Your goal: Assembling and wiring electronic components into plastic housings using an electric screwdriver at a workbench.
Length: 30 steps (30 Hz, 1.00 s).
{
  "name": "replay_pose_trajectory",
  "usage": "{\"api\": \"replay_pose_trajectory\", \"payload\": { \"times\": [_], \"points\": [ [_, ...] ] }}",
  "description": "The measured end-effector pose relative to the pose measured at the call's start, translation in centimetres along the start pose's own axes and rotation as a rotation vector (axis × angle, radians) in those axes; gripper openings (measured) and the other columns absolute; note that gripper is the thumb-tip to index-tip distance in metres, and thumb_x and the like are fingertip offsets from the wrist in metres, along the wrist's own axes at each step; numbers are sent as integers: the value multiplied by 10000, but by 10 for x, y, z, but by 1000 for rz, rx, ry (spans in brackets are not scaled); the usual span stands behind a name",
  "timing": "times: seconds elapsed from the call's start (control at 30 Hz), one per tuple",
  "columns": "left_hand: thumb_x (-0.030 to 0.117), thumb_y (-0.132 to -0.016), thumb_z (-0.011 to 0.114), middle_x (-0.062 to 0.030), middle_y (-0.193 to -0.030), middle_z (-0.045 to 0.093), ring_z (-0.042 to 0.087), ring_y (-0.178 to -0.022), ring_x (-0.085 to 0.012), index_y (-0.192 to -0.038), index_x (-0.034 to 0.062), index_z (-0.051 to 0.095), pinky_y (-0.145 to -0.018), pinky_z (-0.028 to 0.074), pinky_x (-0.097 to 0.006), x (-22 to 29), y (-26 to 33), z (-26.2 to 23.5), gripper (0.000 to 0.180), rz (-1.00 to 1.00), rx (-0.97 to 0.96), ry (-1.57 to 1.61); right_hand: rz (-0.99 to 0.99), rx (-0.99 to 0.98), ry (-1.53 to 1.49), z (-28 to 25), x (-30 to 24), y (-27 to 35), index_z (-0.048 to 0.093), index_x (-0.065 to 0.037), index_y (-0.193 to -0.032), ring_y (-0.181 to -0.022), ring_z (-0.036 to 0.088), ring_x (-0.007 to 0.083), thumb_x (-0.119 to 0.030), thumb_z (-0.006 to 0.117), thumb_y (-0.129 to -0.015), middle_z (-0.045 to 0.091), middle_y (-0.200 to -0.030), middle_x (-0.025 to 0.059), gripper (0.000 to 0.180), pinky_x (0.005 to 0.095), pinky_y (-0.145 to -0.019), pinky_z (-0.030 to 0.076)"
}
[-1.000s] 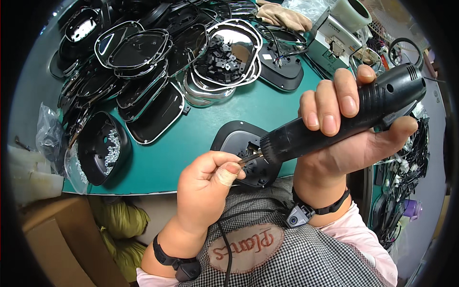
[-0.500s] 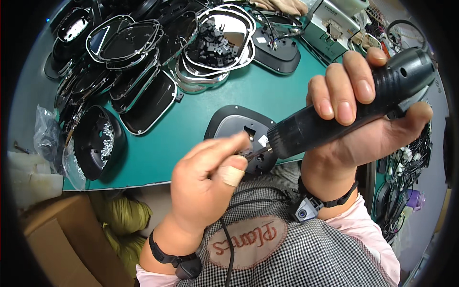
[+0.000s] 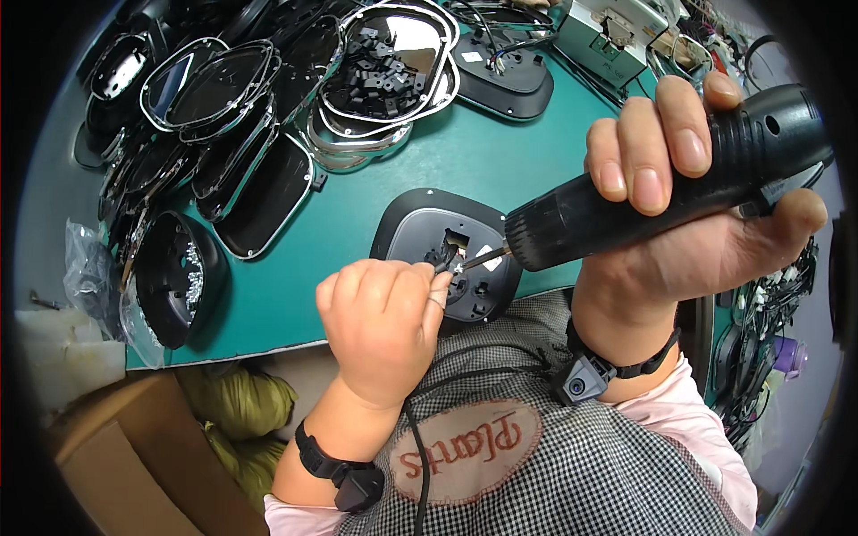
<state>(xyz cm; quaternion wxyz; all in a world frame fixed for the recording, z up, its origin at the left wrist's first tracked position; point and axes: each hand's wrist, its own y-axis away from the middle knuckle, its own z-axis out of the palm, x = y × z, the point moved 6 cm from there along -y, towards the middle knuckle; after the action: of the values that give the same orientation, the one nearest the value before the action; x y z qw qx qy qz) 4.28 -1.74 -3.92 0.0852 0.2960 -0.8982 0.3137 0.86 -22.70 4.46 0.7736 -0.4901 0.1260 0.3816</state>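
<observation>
right hand (image 3: 706, 241) grip shut on electric screwdriver (image 3: 661, 192) | left hand (image 3: 384, 326) grip pinching small black part (image 3: 444, 259) | black housing (image 3: 429, 228) at table edge (image 3: 268, 344)

The right hand (image 3: 706, 241) grips a black electric screwdriver (image 3: 661, 192), its bit at a black oval housing (image 3: 420, 237) on the green tabletop (image 3: 500, 152). The left hand (image 3: 384, 326) pinches what seems a small black part (image 3: 444, 259) there.

L hand (image 3: 382, 322) curled in a pinching fist, R hand (image 3: 693, 223) wrapped tight w/ fingers over top, both wrists banded.
</observation>
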Motion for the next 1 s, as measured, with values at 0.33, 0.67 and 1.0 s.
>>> {"api": "replay_pose_trajectory", "payload": {
  "times": [0.33, 0.67, 1.0],
  "points": [
    [200, -820, 727, 33, -847, 567, 575, -835, -152, -897, 145, 642, -810, 373, -353, 17, 5, 3, 127, 267, 102, -240, -20, 82, 14, -9, 9, 1, 527, -12, -1289, -681, 582, 184, -660, 615, -866, 561, -891, 47, 779, 356, -641, 476],
    [201, -744, 792, 43, -865, 607, 584, -897, -183, -885, 165, 691, -888, 370, -379, -1, -8, 1, 177, 36, -9, -78, -20, 120, 33, -14, 15, 2, 508, -16, -1297, -660, 581, 175, -666, 615, -868, 555, -883, 44, 786, 353, -628, 490],
    [112, -679, 822, 2, -785, 617, 591, -854, -231, -826, 129, 673, -858, 390, -389, -9, -13, 1, 209, -95, -58, 72, -26, 158, 79, -2, 31, 9, 475, -43, -1341, -671, 608, 170, -739, 614, -838, 574, -902, 48, 870, 349, -641, 528]
  ]
}}
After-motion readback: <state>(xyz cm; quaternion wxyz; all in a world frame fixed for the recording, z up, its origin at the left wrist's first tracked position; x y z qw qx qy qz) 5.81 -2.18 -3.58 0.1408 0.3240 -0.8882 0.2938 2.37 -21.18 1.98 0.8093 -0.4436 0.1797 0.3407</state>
